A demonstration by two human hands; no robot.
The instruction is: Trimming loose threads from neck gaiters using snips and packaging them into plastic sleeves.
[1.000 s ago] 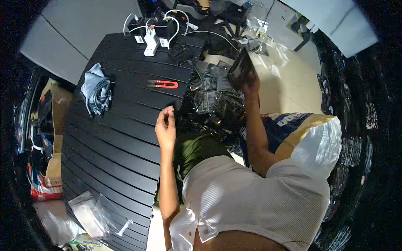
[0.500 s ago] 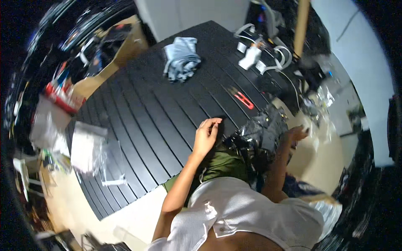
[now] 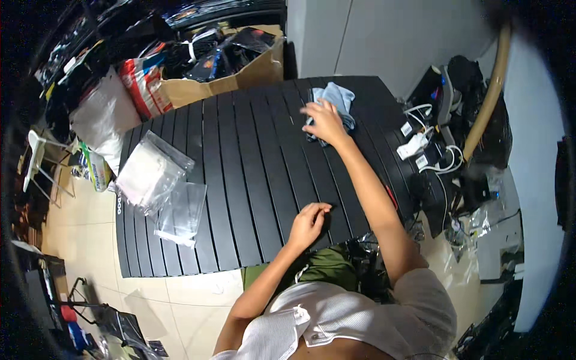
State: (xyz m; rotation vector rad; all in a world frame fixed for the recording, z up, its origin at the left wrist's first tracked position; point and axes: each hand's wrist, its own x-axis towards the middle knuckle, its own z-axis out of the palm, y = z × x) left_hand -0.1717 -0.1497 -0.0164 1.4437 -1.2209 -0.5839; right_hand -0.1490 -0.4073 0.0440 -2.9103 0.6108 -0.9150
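My right hand reaches over the far part of the black slatted table, its fingers spread. Under and beside it lies a folded light-blue cloth, partly covered by the hand; whether the fingers touch it, I cannot tell. My left hand rests near the table's front edge, loosely bent, with a gap between thumb and fingers and nothing held. A red-handled tool shows only in part beside my right forearm.
Clear plastic bags and a pack of white bags lie on the table's left. White cables and adapters sit at its right edge. Behind stands an open cardboard box with black packages; a bamboo-coloured pole rises at the right.
My right hand has moved from beyond the table's right side up to the blue cloth. My left hand stays near the front edge. The view has swung, so the table appears turned.
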